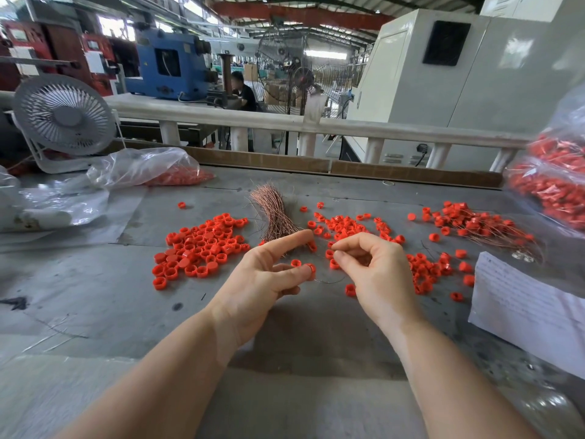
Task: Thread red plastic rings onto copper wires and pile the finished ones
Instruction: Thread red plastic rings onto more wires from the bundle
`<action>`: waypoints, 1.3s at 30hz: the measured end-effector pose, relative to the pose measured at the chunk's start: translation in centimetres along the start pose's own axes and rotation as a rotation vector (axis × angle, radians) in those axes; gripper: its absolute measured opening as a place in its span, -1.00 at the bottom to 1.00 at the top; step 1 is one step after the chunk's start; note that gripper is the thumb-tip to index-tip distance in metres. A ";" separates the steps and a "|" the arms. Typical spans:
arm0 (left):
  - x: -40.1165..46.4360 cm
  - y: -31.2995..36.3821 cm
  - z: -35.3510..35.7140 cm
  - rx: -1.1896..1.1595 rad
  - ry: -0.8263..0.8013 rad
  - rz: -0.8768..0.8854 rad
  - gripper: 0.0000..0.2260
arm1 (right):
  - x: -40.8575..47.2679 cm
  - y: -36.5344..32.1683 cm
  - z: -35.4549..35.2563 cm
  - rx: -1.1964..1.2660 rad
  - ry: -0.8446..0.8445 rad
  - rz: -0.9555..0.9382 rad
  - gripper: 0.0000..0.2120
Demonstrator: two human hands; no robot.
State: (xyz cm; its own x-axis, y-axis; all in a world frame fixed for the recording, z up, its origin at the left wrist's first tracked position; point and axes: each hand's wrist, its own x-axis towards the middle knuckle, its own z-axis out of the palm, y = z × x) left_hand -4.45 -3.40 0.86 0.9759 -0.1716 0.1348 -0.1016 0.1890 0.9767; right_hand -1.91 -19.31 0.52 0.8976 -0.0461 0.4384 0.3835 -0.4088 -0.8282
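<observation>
Your left hand (269, 280) pinches red ring (311, 270) w/ thumb + middle finger, index straight. Your right hand (373, 274) pinches thin wire (329, 282), fingers curled. Copper wire bundle (275, 213) just beyond hands; loose rings (198, 245) left; finished pile (474, 223) far right on table (95, 296).

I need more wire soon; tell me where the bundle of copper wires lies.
In the head view, the bundle of thin copper wires lies on the grey table at centre, between two scatters of red plastic rings, just beyond the left hand.

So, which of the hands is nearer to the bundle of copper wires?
Left. The left hand has its index fingertip just beside the bundle of copper wires; the right hand is farther to the bundle's right.
</observation>
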 end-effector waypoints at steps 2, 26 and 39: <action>0.0 0.0 0.0 0.006 -0.008 0.005 -0.60 | 0.0 0.0 0.0 -0.008 -0.001 0.022 -0.87; 0.2 -0.5 -0.4 -0.068 0.031 0.021 -0.60 | 0.3 0.0 -0.4 -0.086 0.143 0.031 -0.81; 0.7 -0.9 -1.0 -0.130 0.213 0.053 -0.63 | 0.7 0.7 -0.8 -0.156 0.283 0.101 -0.76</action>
State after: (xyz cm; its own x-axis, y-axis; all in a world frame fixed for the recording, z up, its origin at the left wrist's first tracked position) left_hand -3.49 -2.70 -0.06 0.9899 0.0473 0.1339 -0.1420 0.3171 0.9377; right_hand -1.18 -20.33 0.51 0.8248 -0.3358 0.4550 0.2386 -0.5228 -0.8184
